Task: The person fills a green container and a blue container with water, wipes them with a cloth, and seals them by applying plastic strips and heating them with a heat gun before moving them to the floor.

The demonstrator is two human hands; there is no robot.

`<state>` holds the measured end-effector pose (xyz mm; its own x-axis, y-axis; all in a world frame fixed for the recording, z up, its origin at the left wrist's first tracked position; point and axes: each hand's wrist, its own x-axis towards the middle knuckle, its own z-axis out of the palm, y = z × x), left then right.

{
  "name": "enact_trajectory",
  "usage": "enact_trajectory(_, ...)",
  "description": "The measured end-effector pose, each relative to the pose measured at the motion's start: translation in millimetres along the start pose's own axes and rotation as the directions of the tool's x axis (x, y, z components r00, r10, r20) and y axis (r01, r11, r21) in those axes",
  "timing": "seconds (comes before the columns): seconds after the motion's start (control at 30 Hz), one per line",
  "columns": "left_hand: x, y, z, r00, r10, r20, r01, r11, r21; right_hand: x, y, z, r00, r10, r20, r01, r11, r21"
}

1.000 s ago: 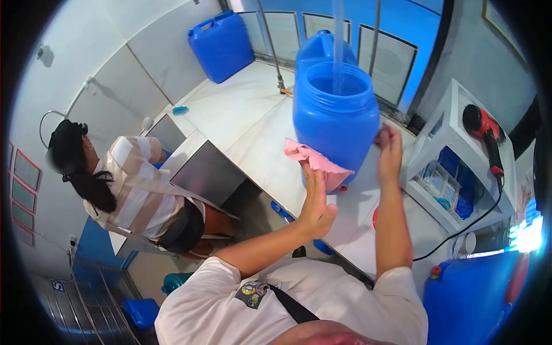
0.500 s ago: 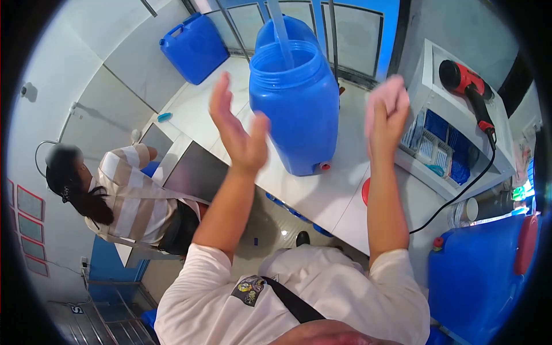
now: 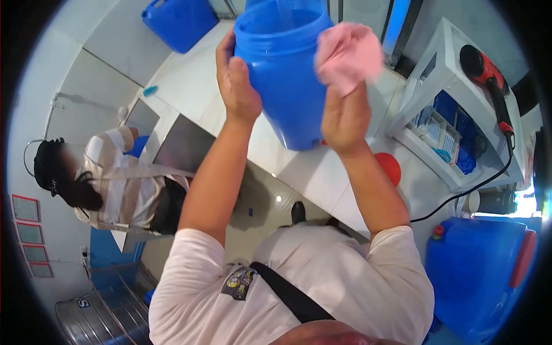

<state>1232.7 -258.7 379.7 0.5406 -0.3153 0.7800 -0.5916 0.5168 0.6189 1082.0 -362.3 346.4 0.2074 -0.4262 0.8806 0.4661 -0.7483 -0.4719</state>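
Observation:
A tall blue container (image 3: 283, 86) stands upright and uncapped on the white counter, its round mouth at the top of the view. A clear stream or tube reaches into the opening. My left hand (image 3: 237, 86) lies against the container's left side, fingers apart and partly behind it, holding nothing. At the right side, close to the rim, my right hand (image 3: 346, 118) grips a crumpled pink cloth (image 3: 349, 56), which is slightly blurred.
A red round lid (image 3: 387, 169) lies on the counter (image 3: 313, 178). Right: white shelf unit (image 3: 428, 103) with a red-black heat gun (image 3: 484, 72), and a large blue jug (image 3: 474, 270). Left: another blue jug (image 3: 181, 23) and a person in a striped shirt (image 3: 129, 181).
My left hand has come to the container's side. My right hand has moved left with the pink cloth, now beside the rim. The view has shifted, showing more of the red lid.

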Motion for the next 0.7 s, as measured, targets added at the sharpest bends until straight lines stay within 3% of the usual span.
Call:
enact_trajectory(0.03,-2.6,-4.7,-3.4,1.000,-0.025,-0.013,0.025,1.000,0.002,-18.0,6.4,-0.1,0.999,0.029,0.017,-0.029,1.000,0.003)
enact_trajectory(0.07,-1.0,-2.6,-0.6,0.999,-0.013,-0.038,0.014,0.999,0.040,-37.9,15.2,-1.7,0.971,-0.184,0.156,0.220,0.940,-0.260)
enact_trajectory(0.1,-1.0,-12.4,-4.9,0.997,-0.048,-0.056,0.051,0.997,0.052,-59.0,23.7,-4.4,0.871,-0.346,0.348,0.478,0.757,-0.445)
enact_trajectory(0.13,-0.5,-26.1,-11.4,0.995,-0.098,0.026,0.098,0.874,-0.475,-85.1,34.2,-13.0,0.872,-0.321,0.369,0.466,0.773,-0.431)
enact_trajectory(0.17,2.1,-33.0,-16.3,0.992,-0.073,0.106,0.128,0.488,-0.863,-105.5,50.8,-23.8,0.736,-0.352,0.579,0.617,0.699,-0.360)
enact_trajectory(0.2,11.8,-23.5,-15.6,0.993,-0.079,0.092,0.119,0.489,-0.864,-114.0,63.9,-33.7,0.552,-0.363,0.750,0.746,0.616,-0.251)
enact_trajectory(0.23,28.3,-6.8,-14.1,0.969,-0.202,0.139,0.244,0.717,-0.653,-114.4,69.6,-41.9,0.546,-0.358,0.757,0.742,0.626,-0.239)
enact_trajectory(0.27,38.0,2.8,-16.2,0.931,-0.332,0.148,0.364,0.854,-0.372,-109.4,73.4,-48.3,0.564,-0.370,0.738,0.758,0.586,-0.286)
enact_trajectory(0.3,48.4,-6.1,-23.6,0.932,-0.336,0.139,0.364,0.854,-0.373,-99.4,74.3,-48.9,0.580,-0.387,0.717,0.773,0.538,-0.335)
enact_trajectory(0.37,71.4,-38.6,-37.3,0.758,-0.331,0.562,0.581,0.735,-0.349,-47.2,42.6,-31.3,0.746,-0.453,0.489,0.666,0.513,-0.541)
enact_trajectory(0.4,73.1,-46.6,-36.6,0.758,-0.334,0.560,0.582,0.733,-0.352,-33.9,32.0,-16.1,0.745,-0.451,0.492,0.667,0.515,-0.538)
enact_trajectory(0.47,70.7,-60.0,-30.8,0.750,-0.383,0.539,0.655,0.545,-0.523,-19.8,16.8,13.6,0.819,-0.410,0.401,0.568,0.670,-0.477)
enact_trajectory(0.5,67.3,-63.7,-31.1,0.751,-0.380,0.540,0.654,0.545,-0.525,-29.8,17.4,20.7,0.818,-0.411,0.402,0.570,0.668,-0.479)
enact_trajectory(0.57,60.6,-69.3,-31.0,0.843,-0.359,0.400,0.533,0.652,-0.539,-76.6,28.5,28.3,0.558,-0.400,0.727,0.774,0.566,-0.283)
enact_trajectory(0.63,62.4,-65.6,-25.8,0.850,-0.368,0.376,0.524,0.655,-0.544,-111.7,49.0,8.8,0.295,-0.379,0.877,0.906,0.402,-0.131)
enact_trajectory(0.7,65.1,-72.4,-27.3,0.846,-0.354,0.398,0.529,0.653,-0.542,-120.0,70.8,-31.6,0.192,-0.329,0.925,0.865,0.502,-0.001)
